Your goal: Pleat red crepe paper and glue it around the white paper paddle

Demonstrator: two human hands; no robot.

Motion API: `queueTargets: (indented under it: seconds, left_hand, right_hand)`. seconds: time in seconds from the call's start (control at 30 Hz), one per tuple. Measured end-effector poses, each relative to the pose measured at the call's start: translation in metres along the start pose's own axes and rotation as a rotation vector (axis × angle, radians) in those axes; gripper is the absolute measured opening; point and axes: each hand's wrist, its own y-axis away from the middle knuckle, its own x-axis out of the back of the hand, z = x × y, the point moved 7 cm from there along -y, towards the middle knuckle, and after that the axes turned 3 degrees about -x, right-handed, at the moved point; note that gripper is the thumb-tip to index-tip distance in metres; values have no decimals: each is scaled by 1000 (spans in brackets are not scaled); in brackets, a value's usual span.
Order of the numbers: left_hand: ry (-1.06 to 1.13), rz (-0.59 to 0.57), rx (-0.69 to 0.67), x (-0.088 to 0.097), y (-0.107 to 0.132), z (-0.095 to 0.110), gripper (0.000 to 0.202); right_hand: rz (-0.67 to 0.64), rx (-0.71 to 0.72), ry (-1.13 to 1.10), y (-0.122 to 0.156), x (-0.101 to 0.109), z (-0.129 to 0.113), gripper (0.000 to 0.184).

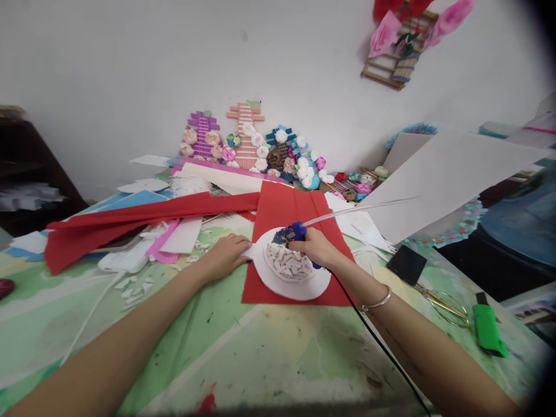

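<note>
A blue hot glue gun [293, 233] is gripped in my right hand [319, 248], with a long clear glue stick out of its back end and a black cord trailing down. Its nozzle end is over a white round board [299, 292] with a narrow handle at its left. Broken white pieces [289, 263] cover the middle of the board in a rounded patch. My left hand [228, 256] is closed on the board's handle; its fingertips partly cover it. Under the board lies a red sheet [289, 202].
Folded red material [143, 217], a white power strip [125, 255] and loose white scraps [134, 292] lie left. At right are a dark square object [407, 264], gold-handled scissors [445, 304] and a green box cutter [489, 327]. Flower-decorated crafts [245, 139] stand against the wall.
</note>
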Motion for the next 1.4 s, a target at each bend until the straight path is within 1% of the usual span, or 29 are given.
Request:
queueTargets:
  seconds: [0.13,0.33,0.43,0.57,0.77,0.9,1.03,1.2,1.33,1.4]
  left_hand:
    - [2,-6,8,0,0,0,31]
    - [1,-12,1,0,0,0,31]
    - [4,-12,-1,0,0,0,32]
    - [12,-8,11,0,0,-2,32]
    - [23,1,5,-2,0,-2,32]
    - [30,26,3,-2,1,-4,32]
    - [28,24,-7,-2,1,-4,32]
    - [8,5,-4,-3,0,-4,32]
    - [5,10,-1,-2,0,-3,32]
    - [5,8,-7,-2,0,-2,31]
  right_hand:
    - [-16,-53,34,7,6,5,20]
    - [16,-86,22,8,22,25,19]
    - [49,-91,51,10,33,30,21]
    - [99,-134,118,17,47,35,23]
    - [146,-160,122,28,60,39,24]
    - [150,-126,48,29,57,34,19]
    - [102,-40,-43,24,42,26,21]
    - [37,-24,-47,21,26,28,22]
    - [0,5,-68,28,24,27,27]
    - [-15,-10,-87,35,26,27,32]
